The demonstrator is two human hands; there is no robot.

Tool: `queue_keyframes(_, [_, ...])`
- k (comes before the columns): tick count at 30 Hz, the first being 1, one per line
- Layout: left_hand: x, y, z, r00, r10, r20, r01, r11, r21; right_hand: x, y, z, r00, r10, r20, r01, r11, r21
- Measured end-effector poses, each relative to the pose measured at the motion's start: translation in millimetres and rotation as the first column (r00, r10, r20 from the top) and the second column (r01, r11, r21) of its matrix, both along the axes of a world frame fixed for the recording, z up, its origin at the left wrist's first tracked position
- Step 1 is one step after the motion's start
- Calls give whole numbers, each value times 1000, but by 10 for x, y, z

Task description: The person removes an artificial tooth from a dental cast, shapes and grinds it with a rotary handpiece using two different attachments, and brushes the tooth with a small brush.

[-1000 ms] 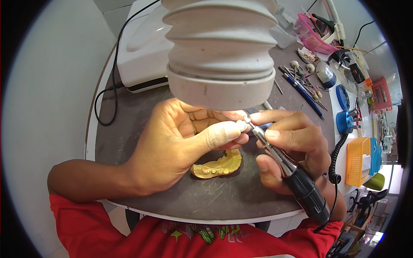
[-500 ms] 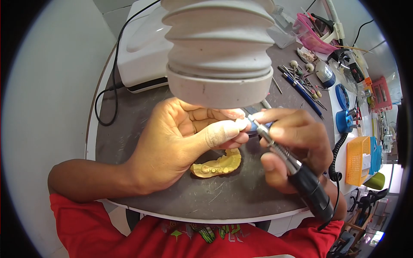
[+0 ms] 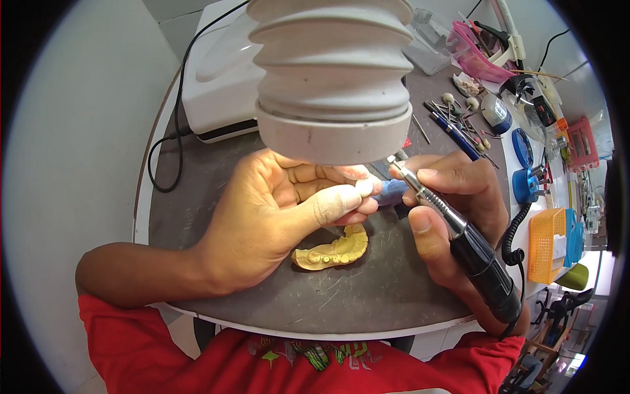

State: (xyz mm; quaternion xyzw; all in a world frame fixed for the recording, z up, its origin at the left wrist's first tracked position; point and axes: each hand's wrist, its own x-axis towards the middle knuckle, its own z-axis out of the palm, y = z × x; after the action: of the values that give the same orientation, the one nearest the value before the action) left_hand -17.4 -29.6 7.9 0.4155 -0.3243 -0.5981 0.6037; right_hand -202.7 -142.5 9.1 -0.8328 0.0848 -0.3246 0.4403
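Observation:
My left hand [image 3: 272, 226] pinches a small whitish dental crown [image 3: 363, 188] between thumb and fingertips, just under the mouth of a white ribbed suction hose [image 3: 333, 134]. My right hand [image 3: 469, 187] grips a rotary handpiece [image 3: 484, 262] with a black body and silver nose. A small pale bur or tip [image 3: 392, 159] shows at its end, apart from the crown. On the table below my left fingers lies a yellow dental cast [image 3: 333, 253] of part of a jaw. A blue object [image 3: 392, 192], partly hidden, sits behind the hands.
A white machine [image 3: 220, 82] with a black cable stands at the back left. Several burs [image 3: 469, 125] and a blue pen [image 3: 459, 139] lie at the right. Beyond them are a pink basket [image 3: 476, 59], an orange basket [image 3: 546, 246] and a blue-lidded jar [image 3: 496, 113].
My right hand has drawn the handpiece tip up and away from the crown, to the right. My left hand keeps its pinch in nearly the same place.

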Motion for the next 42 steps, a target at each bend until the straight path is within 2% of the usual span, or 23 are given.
queue_keyframes(14, [-1,-10,22,999,31,-34,-30,999,16,2,-12,-15,1000,6,16,-6,1000,-16])
queue_keyframes(24, [30,-16,-8,996,25,80,-23,999,-37,13,-10,-9,999,-39,33,40,999,-11])
queue_keyframes(26, [51,-19,-10,996,5,92,-2,999,-33,-1,11,25,995,-101,-8,101,994,41])
queue_keyframes(27, [56,-24,-28,991,21,131,-12,998,-69,57,79,1,979,-198,39,191,970,148])
queue_keyframes(28, [66,-26,-38,976,33,216,-12,995,-95,49,49,-5,979,-201,40,192,967,168])
queue_keyframes(30, [101,-5,-20,930,40,365,3,993,-117,69,12,30,968,-241,74,217,947,239])
queue_keyframes(31, [131,16,3,901,35,432,14,994,-110,103,64,91,953,-284,109,221,891,396])
queue_keyframes(32, [149,32,10,854,55,517,6,993,-116,57,58,123,954,-284,92,209,856,473])
queue_keyframes(33, [167,61,25,852,62,520,1,993,-119,-10,50,157,957,-281,76,196,814,547])
queue_keyframes(35, [204,121,92,620,92,779,61,985,-165,-147,45,231,973,-196,122,54,709,703])
queue_keyframes(36, [212,147,116,526,142,839,31,982,-186,-235,69,260,963,-262,58,133,654,745])
queue_keyframes(37, [228,180,135,524,146,839,30,981,-190,-310,132,295,946,-323,-12,212,593,777])
queue_keyframes(39, [318,220,63,263,230,937,19,970,-243,-359,271,334,925,-377,-48,274,574,771])
queue_keyframes(40, [357,260,22,189,283,940,16,957,-291,-398,355,378,902,-423,-82,324,541,776])
queue_keyframes(41, [383,273,-5,187,291,938,21,954,-300,-473,399,396,901,-427,-74,323,547,772])
queue_keyframes(42, [404,281,-26,173,298,939,27,951,-307,-580,422,397,882,-453,-127,410,608,680])
